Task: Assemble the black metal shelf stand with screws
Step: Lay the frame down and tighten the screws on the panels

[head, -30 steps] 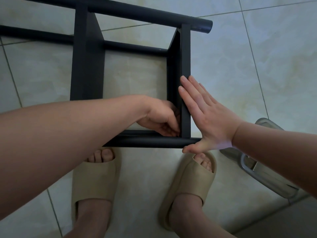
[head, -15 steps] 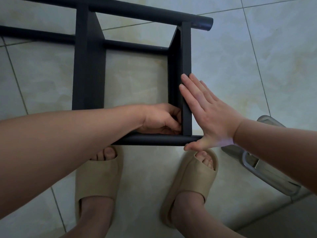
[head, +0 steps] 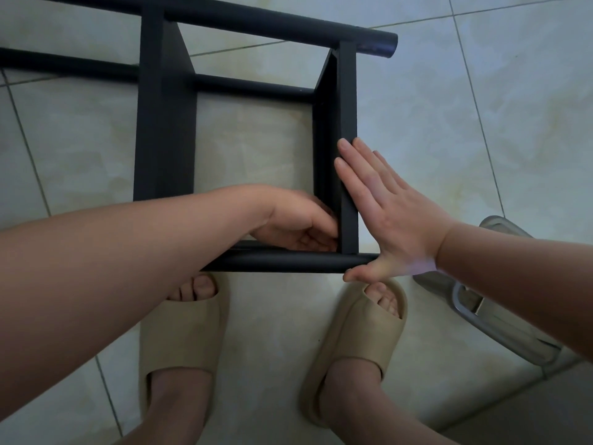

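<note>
The black metal shelf stand (head: 167,123) lies on its side on the tiled floor, its tubes running left to right. My left hand (head: 298,223) reaches inside the frame to the corner where the right shelf panel (head: 348,107) meets the near tube (head: 288,263). Its fingers are curled against the panel's inner face, and whatever they pinch is hidden. My right hand (head: 391,213) lies flat against the panel's outer face, fingers straight, thumb by the tube's end. No screw is visible.
My feet in beige slippers (head: 183,332) (head: 362,342) stand just below the near tube. A clear plastic container (head: 500,316) lies on the floor at the right, under my right forearm. Pale tiles surround the stand.
My left hand has turned slightly at the wrist at the same corner, its fingers shifting against the panel. My right hand stays pressed flat in place.
</note>
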Motion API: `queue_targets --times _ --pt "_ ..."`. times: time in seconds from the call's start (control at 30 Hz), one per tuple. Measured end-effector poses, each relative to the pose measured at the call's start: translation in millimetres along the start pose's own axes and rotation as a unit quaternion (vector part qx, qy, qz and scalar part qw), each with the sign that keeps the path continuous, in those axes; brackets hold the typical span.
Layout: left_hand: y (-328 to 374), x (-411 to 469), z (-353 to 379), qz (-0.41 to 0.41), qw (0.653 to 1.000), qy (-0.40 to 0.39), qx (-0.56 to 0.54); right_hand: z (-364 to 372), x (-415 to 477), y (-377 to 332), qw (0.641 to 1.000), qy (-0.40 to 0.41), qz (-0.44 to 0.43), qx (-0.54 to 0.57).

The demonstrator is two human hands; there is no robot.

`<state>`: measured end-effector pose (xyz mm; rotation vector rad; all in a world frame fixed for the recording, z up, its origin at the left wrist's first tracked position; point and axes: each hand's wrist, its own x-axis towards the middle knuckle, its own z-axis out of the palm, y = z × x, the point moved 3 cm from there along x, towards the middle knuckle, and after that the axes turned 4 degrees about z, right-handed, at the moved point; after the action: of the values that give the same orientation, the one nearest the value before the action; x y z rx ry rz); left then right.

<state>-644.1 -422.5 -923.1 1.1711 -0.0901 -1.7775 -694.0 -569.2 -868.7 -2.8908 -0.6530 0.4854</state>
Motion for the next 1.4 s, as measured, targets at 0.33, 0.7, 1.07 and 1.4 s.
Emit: queue_targets --times 0.33,0.7,1.07,1.4 --pt "25 8 -6 -0.097 0.983 0.006 0.156 0 1 1 1.000 -0.001 0.001 -0.005" --pt "23 7 -3 -0.071 0.989 0.009 0.128 1 1 1 1.000 0.004 -0.002 -0.007" --pt "23 5 -12 -0.059 0.986 -0.013 0.155 1 1 1 1.000 0.003 -0.001 -0.005" --pt "24 14 -13 -0.065 0.972 -0.026 0.225 1 1 1 1.000 0.001 0.000 -0.005"
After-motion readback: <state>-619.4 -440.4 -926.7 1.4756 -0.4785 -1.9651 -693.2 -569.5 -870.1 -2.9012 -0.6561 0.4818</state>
